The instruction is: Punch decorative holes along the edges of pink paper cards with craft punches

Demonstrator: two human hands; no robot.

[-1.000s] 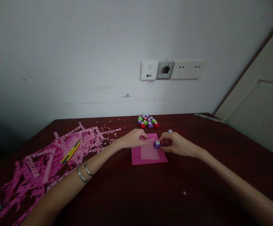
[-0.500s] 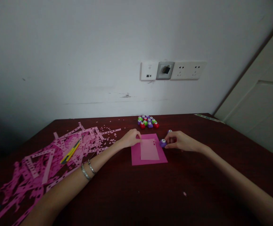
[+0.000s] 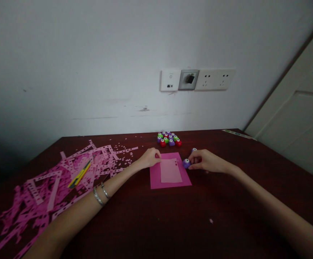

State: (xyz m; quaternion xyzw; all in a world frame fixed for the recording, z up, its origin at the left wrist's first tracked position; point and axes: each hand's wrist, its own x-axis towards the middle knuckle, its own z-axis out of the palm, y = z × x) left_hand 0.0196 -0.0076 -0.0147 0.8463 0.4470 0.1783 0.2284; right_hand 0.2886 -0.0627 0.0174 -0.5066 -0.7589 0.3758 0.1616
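A light pink sheet of paper (image 3: 170, 172) lies over a larger magenta sheet (image 3: 155, 180) on the dark table. Two small punched holes show near its top right corner. My left hand (image 3: 150, 158), bracelets on its wrist, pinches the light sheet at its top left corner. At the right edge of the papers, my right hand (image 3: 204, 160) grips a purple craft punch (image 3: 187, 163) with thumb and fingers. A second punch (image 3: 193, 149) stands just behind these fingers, partly hidden.
Several red, green and purple punches (image 3: 169, 139) stand clustered near the wall. Punched pink paper strips (image 3: 48, 190) cover the left side, with a yellow cutter knife (image 3: 80, 174) on top. Tiny paper bits (image 3: 124, 153) are scattered beside them. Wall sockets (image 3: 215, 79) sit above.
The view has shifted very slightly. Both hands, the papers and the purple punch keep practically the same positions relative to each other.
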